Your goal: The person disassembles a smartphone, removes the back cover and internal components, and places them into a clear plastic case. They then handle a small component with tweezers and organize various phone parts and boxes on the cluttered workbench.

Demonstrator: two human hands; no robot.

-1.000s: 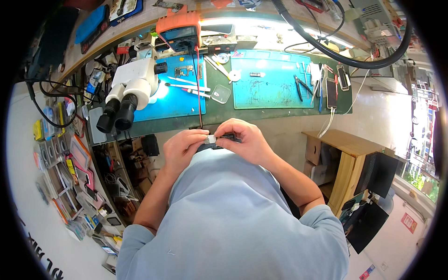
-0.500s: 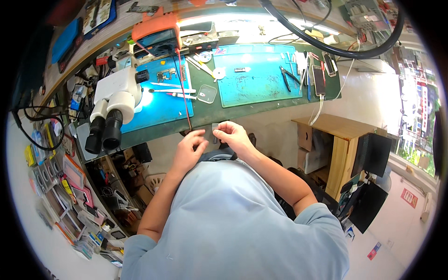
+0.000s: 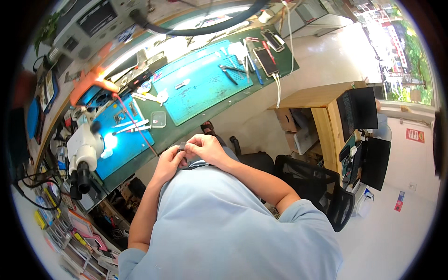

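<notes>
My two hands meet in front of my waist, just off the front edge of the green bench (image 3: 173, 132). Between the fingertips of my right hand (image 3: 206, 148) is a small flat dark grey piece (image 3: 182, 145), pinched; its exact kind is too small to tell. My left hand (image 3: 168, 163) has its fingers curled against the same piece from the other side, closed on it. Beyond the hands, a small clear square dish (image 3: 158, 119) sits on the bench, and a large blue work mat (image 3: 193, 95) lies past it.
A white microscope (image 3: 88, 144) stands at the left over a second, lit blue mat (image 3: 122, 156). Black-handled pliers (image 3: 228, 74) and a cabled phone (image 3: 266, 61) lie at the far right of the bench. A black mesh chair (image 3: 310, 182) and a wooden cabinet (image 3: 322, 126) stand to my right.
My view has turned to the right. The left hand, earlier apart with loose fingers, has come to the grey piece that the right hand was holding.
</notes>
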